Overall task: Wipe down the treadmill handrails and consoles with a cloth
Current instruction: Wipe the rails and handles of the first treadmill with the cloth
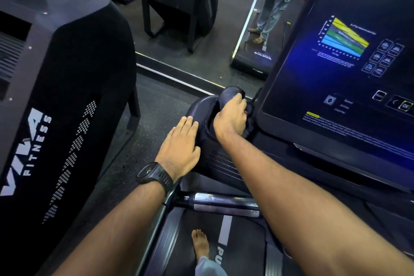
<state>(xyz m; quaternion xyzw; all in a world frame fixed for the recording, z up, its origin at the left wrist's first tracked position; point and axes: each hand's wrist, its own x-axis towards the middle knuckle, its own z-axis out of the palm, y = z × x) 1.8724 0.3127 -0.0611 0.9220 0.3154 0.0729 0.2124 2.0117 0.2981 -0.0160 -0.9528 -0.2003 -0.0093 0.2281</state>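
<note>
Ok so rn it looks like the console step, specifically the left wing of the treadmill console (202, 139), the moulded bit w/ the cup pocket (207, 116) just beside the lit screen (336, 69). Right hand (230, 116) has its fingers curled tight round a dark cloth (229, 93), bunched up and pushed down at the far edge of that pocket, right next to the screen's lower left corner. Left hand (181, 145) lies flat w/ fingers straight and together on the outer edge of the same wing, holding nothing, prob just bracing; black watch (154, 175) on that wrist. The chrome handrail (224, 204) sits lower down toward the person, no hand or cloth on it. Imo next move needs the cloth swept round the pocket and out over the wing, so the left hand has to lift off its spot or that patch gets skipped. Then the screen, w/ light pressure bc it's on and a press might trigger smth. Can't tell if the screen or rail are done already, nothing shows wet or dry.
</note>
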